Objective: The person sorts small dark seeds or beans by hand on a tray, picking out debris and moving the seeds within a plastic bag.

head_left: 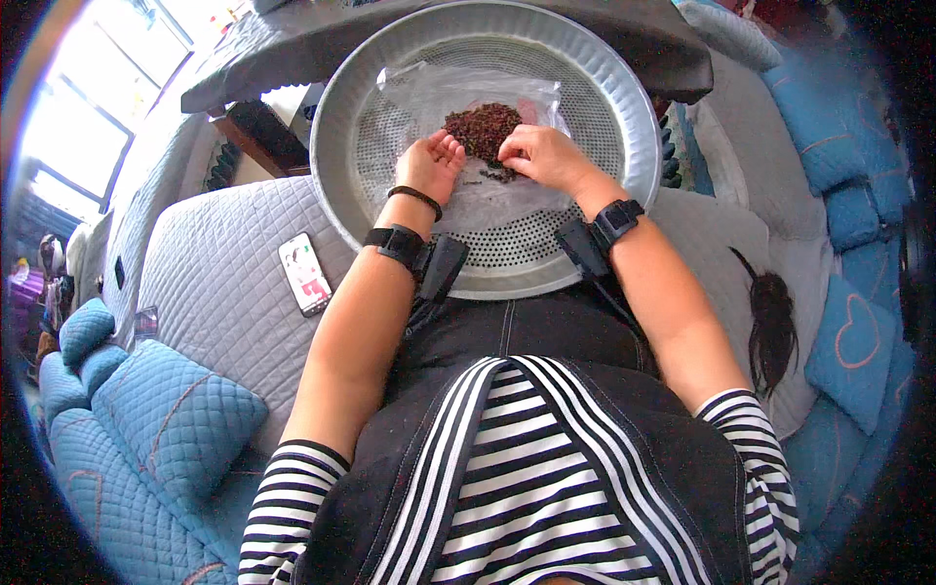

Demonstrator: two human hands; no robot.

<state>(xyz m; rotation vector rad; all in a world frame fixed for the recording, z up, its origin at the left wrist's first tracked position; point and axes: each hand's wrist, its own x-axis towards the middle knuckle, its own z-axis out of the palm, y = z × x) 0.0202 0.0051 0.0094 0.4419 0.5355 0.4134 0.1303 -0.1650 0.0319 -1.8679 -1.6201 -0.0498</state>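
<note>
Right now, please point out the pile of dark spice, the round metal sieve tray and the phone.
pile of dark spice (483, 127), head view, middle of pile.
round metal sieve tray (624, 107), head view, right rim.
phone (304, 274), head view, screen.

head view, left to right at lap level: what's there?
Blue cushion → phone → left hand → dark red pile → right hand → sieve rim → heart cushion.

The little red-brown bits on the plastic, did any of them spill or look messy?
Nothing spilled. The pile of red-brown bits sits on the clear plastic sheet inside the round metal sieve tray. A few bits lie loose beside the right hand, on the sheet.
</note>
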